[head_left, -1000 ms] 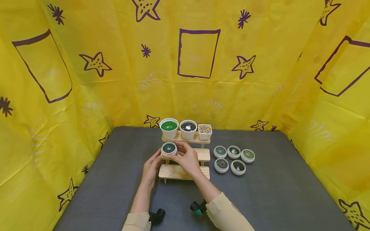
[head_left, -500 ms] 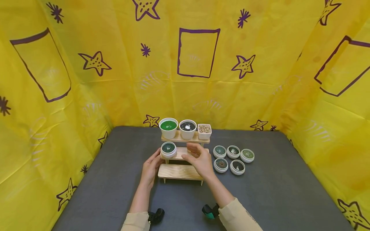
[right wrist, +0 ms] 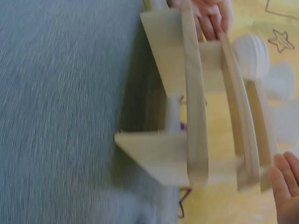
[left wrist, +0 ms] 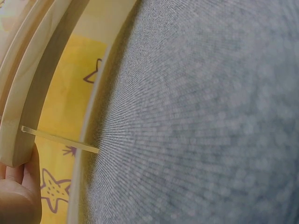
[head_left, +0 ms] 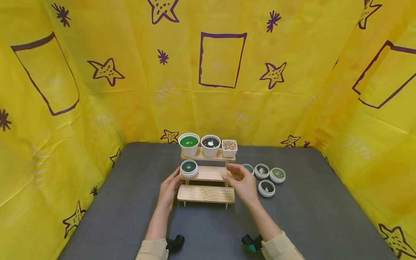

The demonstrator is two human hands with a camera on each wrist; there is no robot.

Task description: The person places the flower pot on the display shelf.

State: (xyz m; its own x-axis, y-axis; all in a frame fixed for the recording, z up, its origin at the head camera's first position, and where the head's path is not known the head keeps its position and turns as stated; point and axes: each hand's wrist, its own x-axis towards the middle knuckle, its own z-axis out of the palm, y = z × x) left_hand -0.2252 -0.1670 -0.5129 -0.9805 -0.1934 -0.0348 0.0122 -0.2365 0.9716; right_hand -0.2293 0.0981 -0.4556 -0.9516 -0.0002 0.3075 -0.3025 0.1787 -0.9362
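A three-tier wooden stand (head_left: pixel 206 194) stands on the dark table. My left hand (head_left: pixel 168 191) holds the left end of its middle tier; in the left wrist view its fingers (left wrist: pixel 30 175) lie against the wood. Beside that hand, on the same tier, sits a small white ribbed jar (head_left: pixel 189 169) with dark green contents. My right hand (head_left: pixel 243 183) hovers by the tier's right end, fingers loosely bent, holding nothing. It hides part of one jar (head_left: pixel 248 168) and covers another.
On the top tier stand a cup of bright green (head_left: pixel 189 144), a cup of dark contents (head_left: pixel 210 146) and a square cup of beige bits (head_left: pixel 229 148). Several similar jars (head_left: pixel 267 188) sit right of the stand. Yellow cloth (head_left: pixel 139 108) surrounds the table.
My right hand has let go of the dark green jar and moved right along the middle tier. The jar now rests on the tier's left end. My left hand has stayed in place.
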